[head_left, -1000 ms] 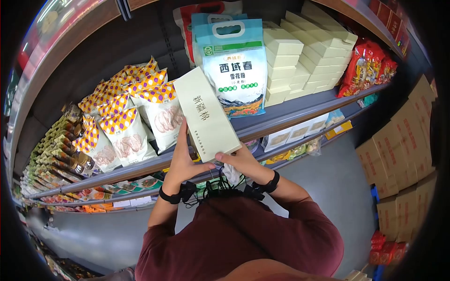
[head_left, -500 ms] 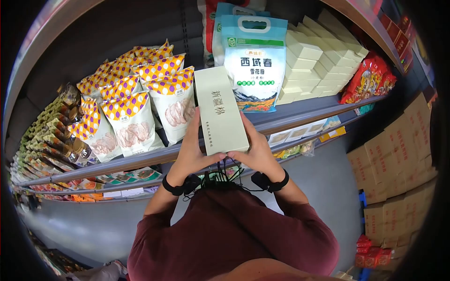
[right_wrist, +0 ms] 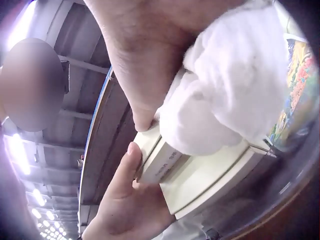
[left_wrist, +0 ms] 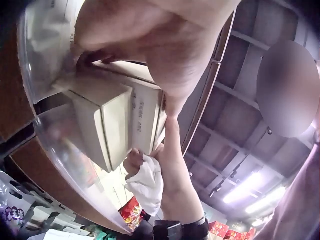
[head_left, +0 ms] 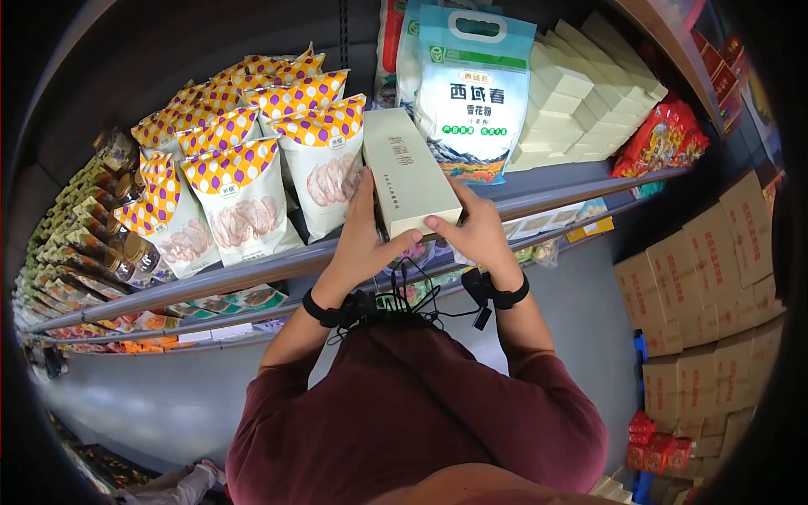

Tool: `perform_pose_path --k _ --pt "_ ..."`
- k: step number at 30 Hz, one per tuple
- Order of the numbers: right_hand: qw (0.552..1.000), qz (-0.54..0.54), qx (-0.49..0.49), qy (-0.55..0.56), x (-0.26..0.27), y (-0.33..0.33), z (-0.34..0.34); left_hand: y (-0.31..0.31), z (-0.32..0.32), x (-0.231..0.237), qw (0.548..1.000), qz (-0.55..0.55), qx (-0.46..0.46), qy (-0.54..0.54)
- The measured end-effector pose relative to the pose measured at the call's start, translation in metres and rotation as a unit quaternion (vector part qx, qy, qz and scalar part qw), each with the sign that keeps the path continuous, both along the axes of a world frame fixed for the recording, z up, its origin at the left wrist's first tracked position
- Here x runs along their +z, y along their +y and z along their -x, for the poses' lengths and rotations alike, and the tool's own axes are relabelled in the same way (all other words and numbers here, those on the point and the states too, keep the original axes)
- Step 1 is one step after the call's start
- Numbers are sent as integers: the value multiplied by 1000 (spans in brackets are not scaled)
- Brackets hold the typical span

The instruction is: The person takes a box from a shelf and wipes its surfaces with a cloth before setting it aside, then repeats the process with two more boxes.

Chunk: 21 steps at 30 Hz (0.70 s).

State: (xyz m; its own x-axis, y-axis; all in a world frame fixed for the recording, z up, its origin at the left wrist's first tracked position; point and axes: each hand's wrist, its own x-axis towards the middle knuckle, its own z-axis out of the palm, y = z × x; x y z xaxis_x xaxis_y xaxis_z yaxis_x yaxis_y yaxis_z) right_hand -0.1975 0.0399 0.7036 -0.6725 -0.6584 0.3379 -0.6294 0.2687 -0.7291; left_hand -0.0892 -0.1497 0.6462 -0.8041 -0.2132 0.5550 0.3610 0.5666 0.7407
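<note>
The left hand [head_left: 360, 246] and the right hand [head_left: 482, 237] grip the pale box [head_left: 410, 181] from two sides; a white cloth [right_wrist: 225, 85] lies against the right hand.

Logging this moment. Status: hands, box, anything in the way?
Left hand and right hand gripping cream Xinjiang cotton box from either side. White cloth bunched at right hand. Wheat flour bag close by box's far end; contact unclear.

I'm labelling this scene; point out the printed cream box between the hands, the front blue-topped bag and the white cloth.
Printed cream box [head_left: 412, 175]: head view, printed face.
Front blue-topped bag [head_left: 473, 103]: head view, printed front.
White cloth [right_wrist: 225, 82]: right wrist view, crumpled middle.
</note>
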Motion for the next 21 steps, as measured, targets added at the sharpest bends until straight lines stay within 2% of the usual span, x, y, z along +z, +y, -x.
perform_pose_path --k 4,6,8,11,14,16,19,21 --pt "1000 -16 -12 -21 -4 0 -2 1 3 -9 1000 -1 6 13" --pt "999 -13 -15 -39 -3 -2 -3 5 3 -9 998 -36 31 -29" --pt "998 -11 -18 -55 -6 -5 0 9 6 -6 998 -38 46 -21" --pt "998 56 -15 4 -26 -5 11 17 8 0 997 -32 70 -16" --pt "1000 2 4 23 -22 11 14 20 15 -6 995 -58 86 7" --pt "999 32 14 7 -34 28 25 21 14 -4 994 -35 101 -1" --pt "992 117 -36 -19 -34 62 52 29 15 3 987 -82 140 -7" --pt "984 135 -106 56 -32 89 89 29 15 1 988 -40 148 -13"
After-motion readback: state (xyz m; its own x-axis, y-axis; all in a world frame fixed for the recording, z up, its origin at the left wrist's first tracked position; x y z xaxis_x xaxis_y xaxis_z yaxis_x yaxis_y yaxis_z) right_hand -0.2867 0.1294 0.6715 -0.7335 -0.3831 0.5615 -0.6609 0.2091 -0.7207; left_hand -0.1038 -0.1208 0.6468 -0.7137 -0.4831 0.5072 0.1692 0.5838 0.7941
